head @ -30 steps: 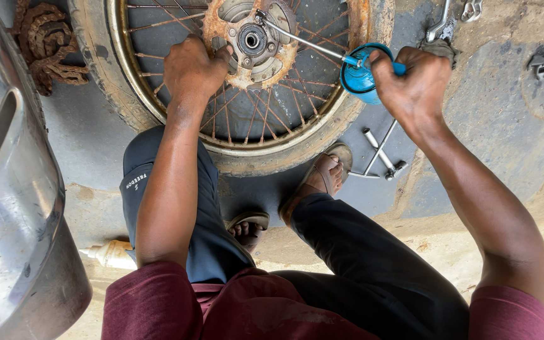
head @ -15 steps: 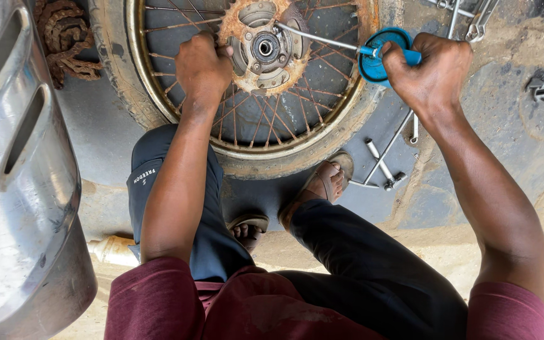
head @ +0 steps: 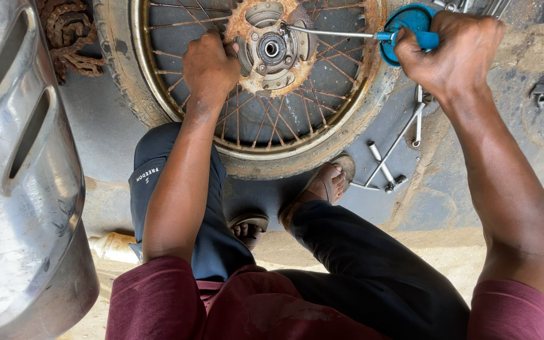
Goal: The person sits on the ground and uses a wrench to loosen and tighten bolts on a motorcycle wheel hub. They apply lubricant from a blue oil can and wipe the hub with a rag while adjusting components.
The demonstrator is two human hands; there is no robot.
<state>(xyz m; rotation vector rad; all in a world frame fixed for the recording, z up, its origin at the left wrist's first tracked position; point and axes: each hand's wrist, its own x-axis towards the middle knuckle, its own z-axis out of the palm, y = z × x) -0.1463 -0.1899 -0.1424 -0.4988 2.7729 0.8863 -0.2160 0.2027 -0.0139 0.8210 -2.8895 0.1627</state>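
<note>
The rusty spoked wheel, judged heavy and stiff, lies flat on the floor, braced at its hub by the left hand with fingers curled, while the right hand is clenched around the blue-handled tool.

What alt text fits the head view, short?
A seated person's left hand grips the spokes of a rusty spoked wheel lying on the ground, while the right hand holds a blue-handled tool whose metal shaft reaches the hub. A chain, a cross wrench and a silver exhaust shield lie nearby.
</note>
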